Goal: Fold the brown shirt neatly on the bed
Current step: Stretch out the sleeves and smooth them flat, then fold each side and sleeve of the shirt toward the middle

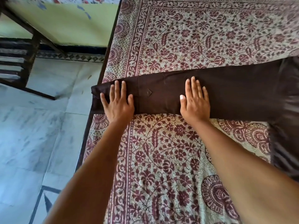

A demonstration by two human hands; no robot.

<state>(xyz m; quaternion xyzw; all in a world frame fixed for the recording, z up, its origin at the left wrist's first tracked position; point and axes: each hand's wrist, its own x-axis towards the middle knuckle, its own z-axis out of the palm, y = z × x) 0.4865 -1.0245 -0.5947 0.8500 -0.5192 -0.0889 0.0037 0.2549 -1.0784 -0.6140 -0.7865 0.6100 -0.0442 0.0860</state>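
Here both hands lie flat and open, palms down, gripping nothing. The left hand point(117, 101) presses the left end of the dark brown cotton shirt point(226, 92), and the right hand point(195, 98) presses its middle, fingers spread and pointing away from the person. The shirt is already folded into a long narrow band that runs left to right across the bed, lying on the cream bedsheet printed with maroon flowers point(194, 38).

The likeliest trouble is at the left. The shirt's left end reaches past the dark wooden edge of the bed point(90, 125) and hangs a little over the pale tiled floor point(32, 126). If the left hand lifts or slides right, I judge that this loose end could droop or pull the layers out of line, spoiling the fold.

A small pointed tab point(148, 92) sits between the two hands. Smoothing across it could raise a ridge or crease.

At the far right the band meets a blurred dark mass of cloth point(288, 110). Whether that is more of the shirt I cannot tell. If it is, folding the band over may drag it crooked. Pressing hard could also ruck the sheet beneath.
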